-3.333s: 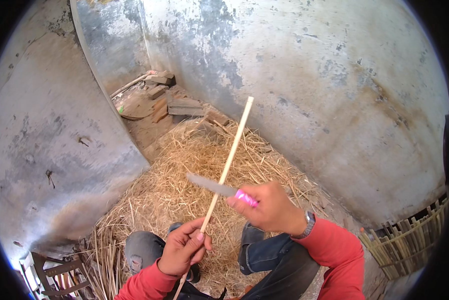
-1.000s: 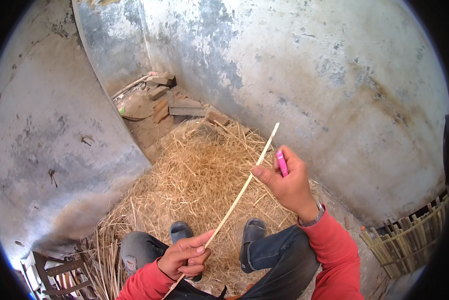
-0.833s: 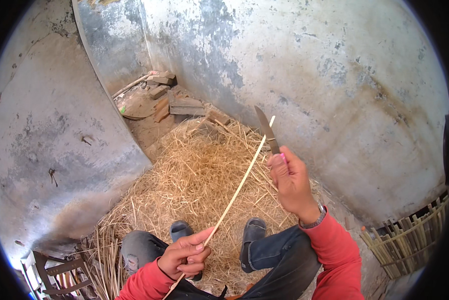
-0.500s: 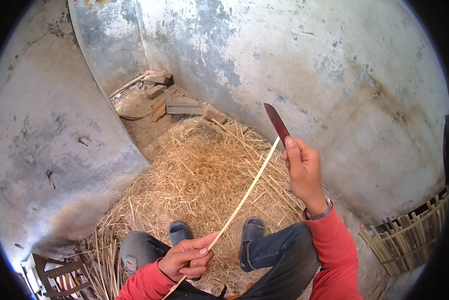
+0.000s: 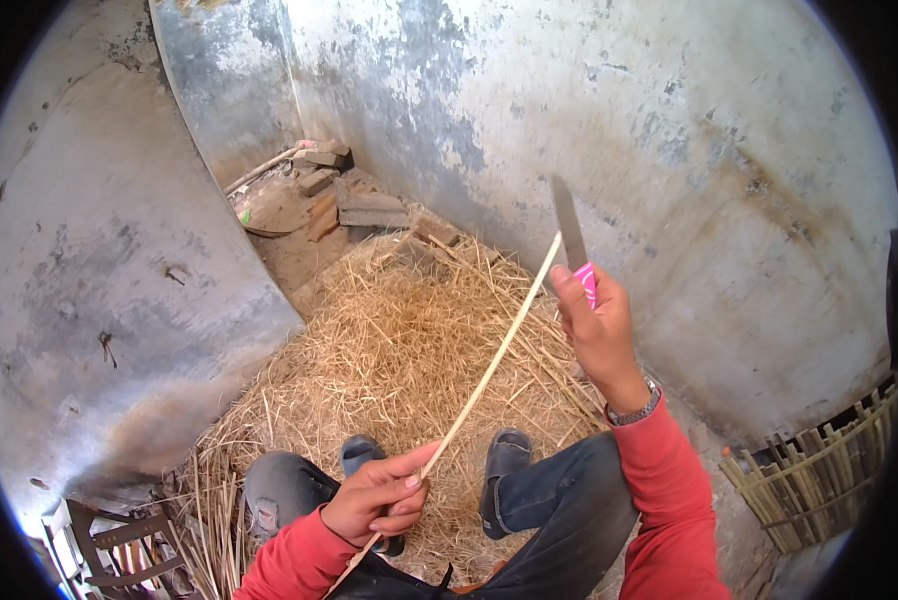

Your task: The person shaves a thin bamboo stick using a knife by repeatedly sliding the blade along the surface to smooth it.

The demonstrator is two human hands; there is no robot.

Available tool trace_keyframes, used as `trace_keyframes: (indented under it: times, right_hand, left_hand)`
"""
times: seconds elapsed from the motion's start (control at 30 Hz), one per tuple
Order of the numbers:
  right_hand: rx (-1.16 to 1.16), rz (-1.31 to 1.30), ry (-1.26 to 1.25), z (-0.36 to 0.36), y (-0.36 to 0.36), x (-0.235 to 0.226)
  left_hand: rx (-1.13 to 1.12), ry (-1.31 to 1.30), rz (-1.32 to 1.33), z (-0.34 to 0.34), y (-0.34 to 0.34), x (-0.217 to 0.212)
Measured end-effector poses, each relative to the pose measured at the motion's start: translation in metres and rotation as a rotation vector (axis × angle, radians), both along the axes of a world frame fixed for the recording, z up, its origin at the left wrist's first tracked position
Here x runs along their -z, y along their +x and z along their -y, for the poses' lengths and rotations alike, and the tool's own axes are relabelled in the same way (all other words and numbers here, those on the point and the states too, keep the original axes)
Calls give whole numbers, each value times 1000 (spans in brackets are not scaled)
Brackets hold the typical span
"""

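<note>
My left hand (image 5: 379, 497) is closed round a long, pale bamboo strip (image 5: 497, 362), thumb laid along it. The strip slants away up to the right, and its near end runs down past my left wrist. In my right hand (image 5: 603, 328) is a knife (image 5: 570, 225) with a pink patterned handle, its grey blade pointing up and away from me. The strip's far tip meets or passes close by the blade just above the handle; whether they touch I cannot tell.
Pale shavings (image 5: 399, 330) cover the floor around my shoes. Bricks (image 5: 369, 208) lie in the far corner. A slatted bamboo basket (image 5: 814, 475) stands at right, a dark wooden frame (image 5: 129, 545) at lower left. Worn walls (image 5: 649, 130) rise ahead and on the left.
My right hand has turned the knife, so the blade shows grey instead of dark red and the pink handle appears. The blade and the strip's far tip are higher. My left hand keeps its grip.
</note>
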State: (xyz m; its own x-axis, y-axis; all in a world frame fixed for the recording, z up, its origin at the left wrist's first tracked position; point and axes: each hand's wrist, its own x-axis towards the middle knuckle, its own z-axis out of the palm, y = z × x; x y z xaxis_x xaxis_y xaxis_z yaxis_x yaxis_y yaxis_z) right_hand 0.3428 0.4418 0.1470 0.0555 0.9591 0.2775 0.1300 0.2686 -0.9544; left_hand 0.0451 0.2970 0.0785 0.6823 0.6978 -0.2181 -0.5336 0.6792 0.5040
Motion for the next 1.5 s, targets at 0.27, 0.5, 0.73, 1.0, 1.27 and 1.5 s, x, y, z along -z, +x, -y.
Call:
trace_keyframes:
  times: [0.27, 0.5, 0.73, 1.0, 1.27, 1.5]
  right_hand:
    - [71, -188, 256, 24, -4, -34]
    - [316, 300, 331, 62, 41, -17]
    - [28, 728, 54, 181, 9, 13]
    - [-124, 814, 193, 228, -1, 63]
    - [-247, 924, 30, 232, -10, 68]
    - [-215, 978, 40, 227, -19, 79]
  left_hand:
    - [14, 340, -348, 28, 30, -12]
    - [16, 339, -476, 118, 22, 21]
    - [33, -161, -92, 123, 40, 22]
    - [178, -405, 357, 110, 55, 54]
    - [184, -453, 348, 122, 43, 67]
    - [93, -385, 170, 135, 44, 67]
